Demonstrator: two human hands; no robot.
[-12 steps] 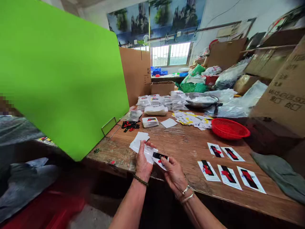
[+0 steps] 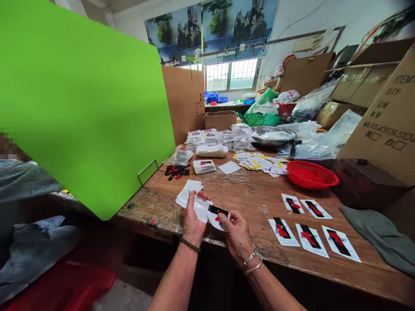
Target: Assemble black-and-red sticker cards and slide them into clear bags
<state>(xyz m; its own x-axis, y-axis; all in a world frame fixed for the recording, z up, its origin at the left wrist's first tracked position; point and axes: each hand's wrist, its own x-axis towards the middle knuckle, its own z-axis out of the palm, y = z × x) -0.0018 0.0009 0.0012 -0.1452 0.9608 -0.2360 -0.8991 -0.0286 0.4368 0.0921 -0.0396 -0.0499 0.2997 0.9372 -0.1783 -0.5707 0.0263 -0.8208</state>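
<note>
My left hand, a bead bracelet at its wrist, is closed on a clear plastic bag near the table's front edge. Between the thumb and fingers of my right hand is a white card bearing a black and red piece. The card's left end meets the bag's edge; whether it is inside, I cannot tell. Just behind my left hand lie whitish sheets or bags. To the right, several similar cards are laid out in two rows.
A stack of cards and a heap of black and red pieces lie beyond my hands. Loose cards are spread beside a red basket. A green panel stands at left, and cartons rise at right.
The card in my right hand has barely shifted against the bag. Both hands keep their grip, and the view has moved slightly.
</note>
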